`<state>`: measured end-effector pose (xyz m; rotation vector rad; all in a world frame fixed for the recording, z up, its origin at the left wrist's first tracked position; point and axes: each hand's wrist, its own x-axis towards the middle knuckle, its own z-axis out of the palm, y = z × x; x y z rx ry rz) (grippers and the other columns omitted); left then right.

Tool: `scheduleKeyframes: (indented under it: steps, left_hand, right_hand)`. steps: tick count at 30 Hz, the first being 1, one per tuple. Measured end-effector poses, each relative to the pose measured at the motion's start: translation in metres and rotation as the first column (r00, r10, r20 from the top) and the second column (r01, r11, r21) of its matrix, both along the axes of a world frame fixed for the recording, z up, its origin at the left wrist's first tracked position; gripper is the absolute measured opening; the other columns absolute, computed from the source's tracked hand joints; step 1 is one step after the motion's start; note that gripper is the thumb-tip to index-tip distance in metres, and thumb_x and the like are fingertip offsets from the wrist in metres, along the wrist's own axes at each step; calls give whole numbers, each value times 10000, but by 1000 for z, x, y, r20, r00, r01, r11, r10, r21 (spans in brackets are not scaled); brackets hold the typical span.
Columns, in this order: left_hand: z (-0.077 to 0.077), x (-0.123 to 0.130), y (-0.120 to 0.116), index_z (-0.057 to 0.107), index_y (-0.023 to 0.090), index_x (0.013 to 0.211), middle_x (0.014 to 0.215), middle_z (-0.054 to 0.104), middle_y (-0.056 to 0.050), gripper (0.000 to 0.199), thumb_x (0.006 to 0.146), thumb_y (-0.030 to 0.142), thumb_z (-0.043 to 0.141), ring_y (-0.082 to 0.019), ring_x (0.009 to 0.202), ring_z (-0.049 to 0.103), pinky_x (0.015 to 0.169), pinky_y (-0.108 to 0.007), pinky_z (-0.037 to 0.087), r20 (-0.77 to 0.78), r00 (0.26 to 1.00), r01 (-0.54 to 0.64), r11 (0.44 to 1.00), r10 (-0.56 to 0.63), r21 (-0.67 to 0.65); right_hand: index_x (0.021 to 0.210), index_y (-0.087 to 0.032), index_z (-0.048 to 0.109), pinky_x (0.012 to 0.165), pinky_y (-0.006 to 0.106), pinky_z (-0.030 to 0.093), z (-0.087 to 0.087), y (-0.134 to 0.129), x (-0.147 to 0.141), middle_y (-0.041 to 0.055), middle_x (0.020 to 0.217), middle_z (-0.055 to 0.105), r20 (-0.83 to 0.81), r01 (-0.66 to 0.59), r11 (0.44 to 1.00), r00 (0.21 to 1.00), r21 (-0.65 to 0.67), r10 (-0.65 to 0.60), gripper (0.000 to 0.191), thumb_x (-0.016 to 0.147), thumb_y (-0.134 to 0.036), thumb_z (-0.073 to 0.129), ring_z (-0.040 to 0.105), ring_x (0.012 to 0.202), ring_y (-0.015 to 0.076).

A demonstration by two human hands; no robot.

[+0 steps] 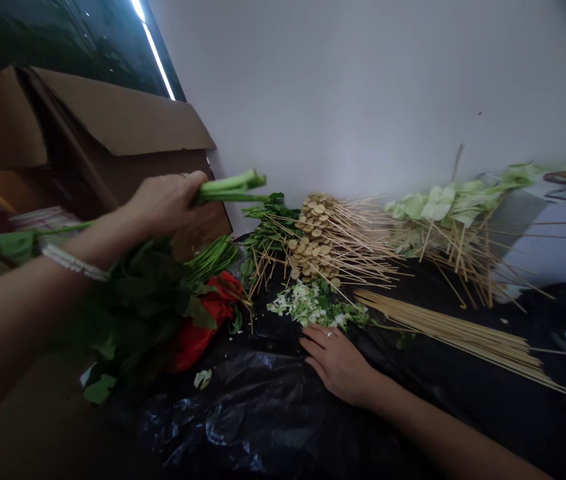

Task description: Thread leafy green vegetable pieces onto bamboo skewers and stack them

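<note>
My left hand (167, 200) is raised at the left, closed around a bunch of leafy greens (233, 189); the pale stems stick out to the right and large dark leaves hang beneath my forearm. On the black plastic sheet (247, 413) my right hand (340, 365) lies with fingers stretched out, at the near edge of a pile of chopped greens and white bits (305, 303). Whether its fingertips press on the pile is hard to see. Bare wooden skewers (463, 333) lie in a bundle to its right.
Behind the pile are skewers with round pale slices (317, 213) and, farther right, skewers with light green leaves (437, 203). More green stems (215, 257) lie near a red plastic bag (203, 327). An open cardboard box (127, 127) stands at the left, beside a white wall (337, 87).
</note>
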<state>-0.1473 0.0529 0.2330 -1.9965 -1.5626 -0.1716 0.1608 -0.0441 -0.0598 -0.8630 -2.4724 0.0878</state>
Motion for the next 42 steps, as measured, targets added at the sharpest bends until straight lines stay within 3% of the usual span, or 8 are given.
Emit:
scheduleKeyframes:
  steps: [3,7,12,16,22,32,39,42]
  left_hand:
    - [-54,46,-36,569,103,1046,876,615,-89,258,927,271,413,-225,850,579,765,-326,410,-241,957,154,987,-159,-40]
    - [-148,78,-67,479,178,1286,1088,654,-102,369,954,128,325,-233,996,578,849,-371,384,-212,851,424,867,-480,-264]
    - [-213,76,-74,302,209,1450,1266,604,-119,618,890,245,559,-250,1156,539,957,-387,354,17,909,399,857,-416,-326]
    - [-212,60,-80,362,193,1430,1122,671,-119,648,840,231,629,-265,1058,595,897,-381,402,61,963,266,900,-261,-346]
    - [-206,54,-93,493,204,1336,1164,667,-121,549,838,381,641,-284,1086,588,907,-412,416,150,952,300,904,-266,-304]
    - [-166,59,-116,618,261,1190,1199,680,-54,291,918,249,514,-273,1091,607,881,-423,429,30,934,355,912,-357,-203]
    - [-127,81,-110,521,307,1314,1289,624,-20,431,899,201,567,-257,1268,489,1086,-506,324,24,903,410,877,-429,251]
    - [-147,99,-113,567,351,1248,1453,453,12,479,815,185,687,-280,1374,324,1130,-572,269,36,866,384,707,-500,594]
  right_hand:
    - [1189,-170,621,1020,455,433,0,2,0,125,1256,615,-67,-27,999,997,-34,25,311,892,-180,527,509,1235,262]
    - [1074,-196,694,921,401,508,0,16,7,95,1087,705,-368,5,977,926,-212,-84,330,860,-115,456,632,1062,222]
    - [807,-206,730,749,319,537,9,30,21,41,824,726,-457,150,922,833,-357,-313,403,682,-28,391,678,799,187]
    - [643,-199,624,607,258,464,29,31,34,32,695,614,-454,219,965,852,-144,-261,272,705,-45,408,592,642,155]
    - [850,-200,573,749,311,467,55,35,49,56,866,622,-587,364,931,755,4,-293,246,778,-38,403,590,829,191]
    - [1137,-148,592,848,399,454,34,3,9,108,945,666,-71,93,981,994,172,-81,276,922,-307,529,588,898,244]
    - [1055,-193,536,687,277,470,46,2,12,42,861,648,-445,107,978,878,-178,-176,158,958,-232,418,618,761,173]
    - [940,-216,524,580,259,430,56,6,20,-11,694,575,-510,174,911,782,-375,-359,136,950,-315,432,566,621,154]
